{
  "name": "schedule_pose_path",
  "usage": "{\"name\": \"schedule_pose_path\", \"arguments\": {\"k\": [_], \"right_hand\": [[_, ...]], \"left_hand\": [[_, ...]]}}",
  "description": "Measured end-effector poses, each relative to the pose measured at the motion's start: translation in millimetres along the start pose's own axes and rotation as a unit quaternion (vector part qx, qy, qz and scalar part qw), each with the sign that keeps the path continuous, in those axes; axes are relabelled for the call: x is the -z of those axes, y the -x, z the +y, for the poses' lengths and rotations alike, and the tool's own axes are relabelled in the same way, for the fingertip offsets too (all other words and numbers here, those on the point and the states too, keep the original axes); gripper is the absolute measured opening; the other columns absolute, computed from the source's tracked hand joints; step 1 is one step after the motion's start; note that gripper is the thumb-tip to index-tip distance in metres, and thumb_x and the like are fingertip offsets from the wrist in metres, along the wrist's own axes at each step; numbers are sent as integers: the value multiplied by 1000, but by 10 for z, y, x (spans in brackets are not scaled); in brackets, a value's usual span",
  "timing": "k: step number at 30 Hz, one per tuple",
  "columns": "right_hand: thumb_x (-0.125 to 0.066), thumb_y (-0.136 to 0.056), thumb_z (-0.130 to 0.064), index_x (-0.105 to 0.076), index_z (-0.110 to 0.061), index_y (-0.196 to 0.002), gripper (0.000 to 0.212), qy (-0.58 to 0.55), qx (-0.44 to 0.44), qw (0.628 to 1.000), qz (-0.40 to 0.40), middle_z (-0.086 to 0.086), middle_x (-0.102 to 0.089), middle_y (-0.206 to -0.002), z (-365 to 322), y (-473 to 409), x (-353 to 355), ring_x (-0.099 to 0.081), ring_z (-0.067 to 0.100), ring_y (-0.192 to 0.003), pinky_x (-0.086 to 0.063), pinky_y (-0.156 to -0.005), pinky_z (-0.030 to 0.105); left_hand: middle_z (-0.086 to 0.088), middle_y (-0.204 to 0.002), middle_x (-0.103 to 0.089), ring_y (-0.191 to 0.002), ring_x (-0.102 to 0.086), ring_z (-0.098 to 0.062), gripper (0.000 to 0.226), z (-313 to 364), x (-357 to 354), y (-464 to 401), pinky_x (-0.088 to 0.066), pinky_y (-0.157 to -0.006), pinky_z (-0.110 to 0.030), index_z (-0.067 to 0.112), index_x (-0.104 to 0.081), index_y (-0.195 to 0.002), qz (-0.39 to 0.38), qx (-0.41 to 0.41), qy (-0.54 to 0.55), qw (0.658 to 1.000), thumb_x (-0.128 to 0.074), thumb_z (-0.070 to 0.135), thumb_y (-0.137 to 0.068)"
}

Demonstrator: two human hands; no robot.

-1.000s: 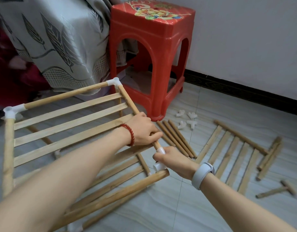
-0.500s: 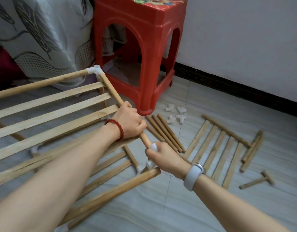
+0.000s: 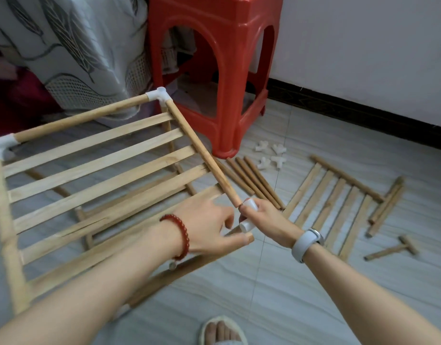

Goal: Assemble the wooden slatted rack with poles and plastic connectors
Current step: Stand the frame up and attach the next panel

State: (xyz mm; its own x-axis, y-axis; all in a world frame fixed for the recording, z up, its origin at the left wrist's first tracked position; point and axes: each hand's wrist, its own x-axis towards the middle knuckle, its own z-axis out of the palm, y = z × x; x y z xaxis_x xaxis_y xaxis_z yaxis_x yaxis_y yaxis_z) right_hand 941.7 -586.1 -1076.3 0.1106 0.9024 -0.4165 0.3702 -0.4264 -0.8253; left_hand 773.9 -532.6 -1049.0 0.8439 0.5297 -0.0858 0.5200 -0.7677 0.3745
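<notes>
White connector (image 3: pixel 248 216) in right hand (image 3: pixel 266 220)

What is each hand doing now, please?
Left hand: open, fingers relaxed, holding nothing.
Right hand: closed around the white connector.

Both bare forearms reach forward: the left hand (image 3: pixel 209 225) spreads relaxed fingers, while the right hand (image 3: pixel 266 220) curls into a tight grip.
</notes>
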Motion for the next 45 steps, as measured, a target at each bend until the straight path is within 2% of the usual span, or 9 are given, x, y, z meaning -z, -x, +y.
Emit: {"name": "schedule_pose_path", "arguments": {"k": [1, 3, 6, 12, 22, 29, 35, 39, 45], "right_hand": [[-49, -93, -21, -53, -9, -80, 18, -4, 0, 1000, 2, 3, -59, -75, -15, -2, 5, -50, 13, -69, -40, -67, 26], [-49, -94, -20, -52, -10, -78, 20, -13, -1, 1000, 5, -1, -57, -72, -30, 0, -7, -49, 6, -64, -39, -61, 16], [-48, -93, -16, -51, -7, -76, 20, -14, -3, 1000, 13, -1, -50, -67, -68, -12, -29, -42, 3, -56, -32, -51, 11], [-46, -92, -12, -51, -7, -72, 21, 3, -9, 1000, 2, 9, -45, -75, -40, -22, 11, -36, 16, -66, -29, -56, 25], [-48, -95, -21, -53, -10, -74, 24, -68, -5, 997, 37, 3, -50, -71, 33, 7, -67, -38, 12, -61, -30, -58, 24], [-31, -100, -38, -51, -10, -77, 42, -174, -9, 985, 16, 6, -50, -77, 18, 23, -166, -44, 23, -79, -36, -82, 37], [-15, -98, -49, -46, -36, -115, 37, -213, 5, 976, 33, 2, -51, -89, 75, 97, -261, -51, 19, -88, -38, -101, 42], [-15, -95, -53, -32, -37, -138, 49, -200, 12, 979, 31, -1, -48, -110, 96, 103, -361, -54, 4, -87, -43, -89, 23], [-13, -100, -44, -44, -23, -132, 50, -176, 31, 984, -8, 2, -49, -80, 113, 56, -349, -46, 12, -75, -38, -79, 27]], "left_hand": [[6, -85, -65, -86, -60, -18, 53, 6, -89, 58, -42, -67, -29, 32, -52, -98, -83, 24, -31, 996, -36, 76, -76], [-1, -99, -66, -95, -59, -25, 46, 23, -204, 133, -37, -69, -31, 28, -48, -113, -123, 30, -50, 991, -39, 64, -86], [-5, -101, -65, -94, -58, -30, 32, 31, -256, 204, -34, -65, -32, 25, -45, -114, -62, 10, -16, 998, -37, 49, -94], [-7, -101, -64, -91, -58, -31, 27, -43, -186, 243, -44, -70, -36, 27, -41, -118, -76, 35, 42, 996, -37, 43, -95], [-7, -96, -63, -90, -58, -31, 26, 0, -260, 225, -33, -64, -33, 25, -42, -111, -64, 53, -22, 996, -33, 44, -96], [-6, -98, -63, -92, -58, -32, 29, 18, -279, 261, -35, -66, -32, 24, -43, -111, -67, 74, -23, 995, -32, 46, -96], [-7, -98, -62, -91, -58, -30, 39, 52, -317, 260, -33, -63, -32, 19, -46, -102, -73, 84, -34, 993, -30, 53, -95], [-10, -97, -61, -89, -57, -32, 34, 69, -314, 263, -32, -62, -31, 20, -44, -98, -71, 86, -19, 994, -32, 52, -95], [-10, -96, -61, -81, -55, -30, 36, 17, -288, 244, -33, -57, -31, 20, -44, -98, -85, 76, -26, 993, -33, 55, -94]]}}
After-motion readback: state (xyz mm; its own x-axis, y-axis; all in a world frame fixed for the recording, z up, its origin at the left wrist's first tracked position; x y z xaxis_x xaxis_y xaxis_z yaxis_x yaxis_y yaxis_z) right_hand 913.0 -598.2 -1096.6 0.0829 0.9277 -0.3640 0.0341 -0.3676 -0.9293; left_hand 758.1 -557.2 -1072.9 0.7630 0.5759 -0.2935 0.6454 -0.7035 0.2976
